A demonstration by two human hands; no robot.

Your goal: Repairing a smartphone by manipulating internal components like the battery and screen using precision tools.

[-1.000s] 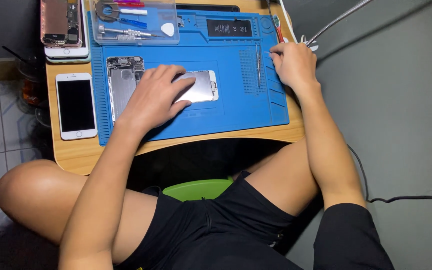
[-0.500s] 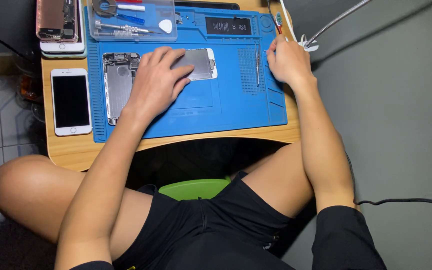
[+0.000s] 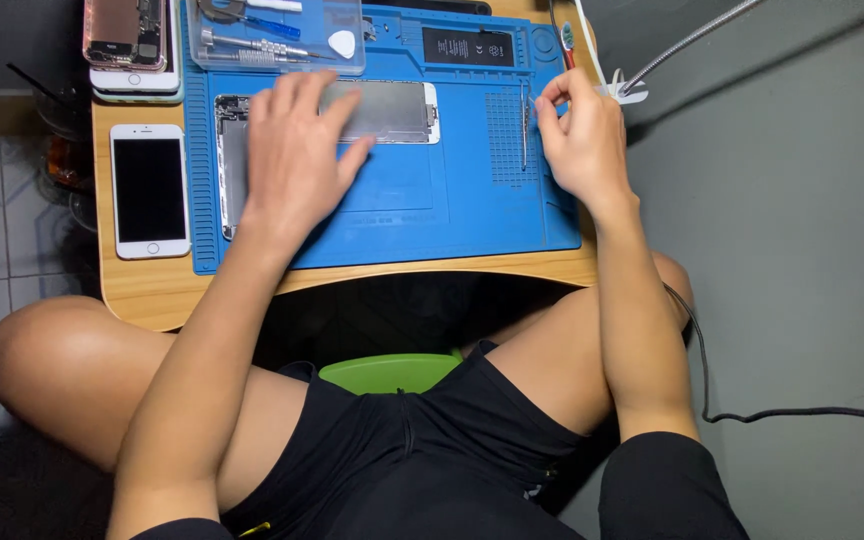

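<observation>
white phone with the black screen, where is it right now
In the head view the white phone with the black screen lies face up on the wooden table, just left of the blue work mat and the left hand.

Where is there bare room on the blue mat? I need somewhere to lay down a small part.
The lower middle of the blue mat is bare, between the left hand and the right hand. The top edge is crowded: clear tool tray, black battery, and opened phone.
</observation>
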